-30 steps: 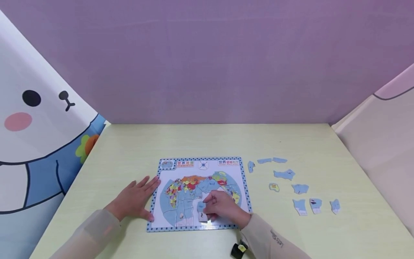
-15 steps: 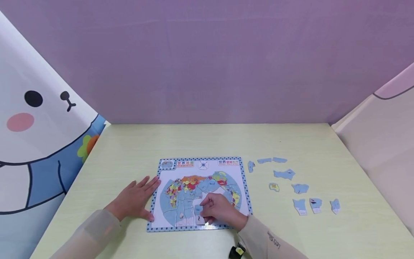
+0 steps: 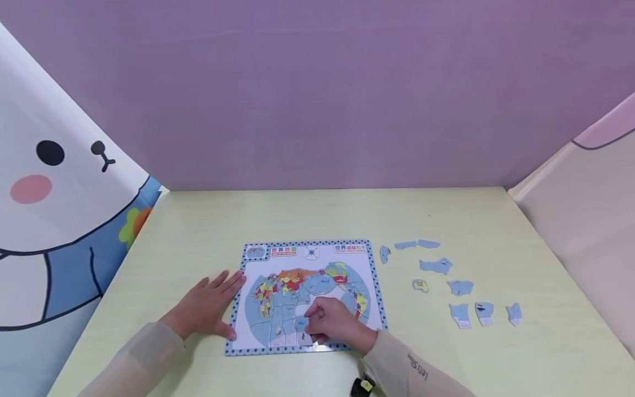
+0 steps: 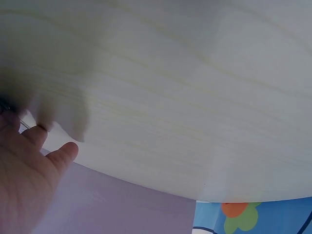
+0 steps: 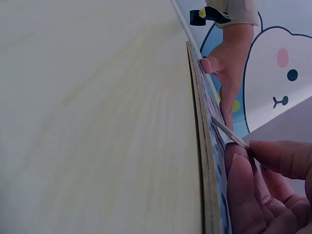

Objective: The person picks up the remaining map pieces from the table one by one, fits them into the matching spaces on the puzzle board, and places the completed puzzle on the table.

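A world map puzzle board [image 3: 354, 263] with a blue dotted border lies on the table, partly filled with pieces. My left hand [image 3: 205, 303] rests spread on the board's left edge, its fingertips over the border. My right hand [image 3: 334, 321] pinches a blue and white puzzle piece [image 3: 302, 325] between thumb and fingers, low over the lower middle of the map. In the right wrist view the held piece [image 5: 228, 130] is tilted, its far edge down at the board. It sits right beside fitted sea pieces [image 3: 288, 325]. My right hand covers part of the map.
Loose blue puzzle pieces [image 3: 436, 267] lie scattered on the table right of the board, along with a small yellow and blue piece [image 3: 420, 286]. Purple cloth [image 3: 317, 110] stands behind the table [image 3: 208, 220], with printed cartoon cloth [image 3: 74, 193] at the left.
My right hand has shifted slightly left with the puzzle piece, bringing it up against the fitted pieces and lower to the board. My left hand has stayed in place.
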Demonstrator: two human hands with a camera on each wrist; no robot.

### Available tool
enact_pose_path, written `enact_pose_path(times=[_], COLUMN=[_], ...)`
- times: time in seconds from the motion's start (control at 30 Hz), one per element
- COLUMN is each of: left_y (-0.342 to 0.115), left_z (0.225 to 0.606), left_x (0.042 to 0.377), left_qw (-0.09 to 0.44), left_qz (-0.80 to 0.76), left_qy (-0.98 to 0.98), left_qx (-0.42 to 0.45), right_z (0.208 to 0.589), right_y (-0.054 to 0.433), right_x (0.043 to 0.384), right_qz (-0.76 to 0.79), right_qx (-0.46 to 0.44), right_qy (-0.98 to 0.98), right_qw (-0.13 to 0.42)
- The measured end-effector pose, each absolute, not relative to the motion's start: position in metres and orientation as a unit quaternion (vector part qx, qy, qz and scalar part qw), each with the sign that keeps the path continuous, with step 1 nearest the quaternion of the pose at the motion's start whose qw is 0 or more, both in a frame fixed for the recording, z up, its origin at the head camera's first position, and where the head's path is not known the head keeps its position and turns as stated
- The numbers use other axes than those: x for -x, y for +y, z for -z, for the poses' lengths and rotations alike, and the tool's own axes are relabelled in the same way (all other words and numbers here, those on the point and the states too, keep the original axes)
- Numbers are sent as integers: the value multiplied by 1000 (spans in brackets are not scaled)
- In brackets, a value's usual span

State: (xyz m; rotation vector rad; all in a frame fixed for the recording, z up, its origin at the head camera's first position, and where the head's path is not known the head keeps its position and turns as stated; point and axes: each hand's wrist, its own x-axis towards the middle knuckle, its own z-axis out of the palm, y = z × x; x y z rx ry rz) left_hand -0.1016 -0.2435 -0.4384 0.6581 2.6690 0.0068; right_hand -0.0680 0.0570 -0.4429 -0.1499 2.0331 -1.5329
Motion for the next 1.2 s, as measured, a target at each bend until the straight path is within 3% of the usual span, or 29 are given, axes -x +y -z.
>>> enact_pose_path(times=[0.53,1.2], left_y=[-244,-244], left_z=[438,437], left_x=[101,101], left_qw=[192,188], left_qz=[-10,-2], left_qy=[952,951], left_qx=[-239,-244], right_z=[439,429], right_y=[51,47], right_x=[68,71], right_qz=[522,373], right_qx=[60,133], right_qy=[801,891], right_qw=[287,222])
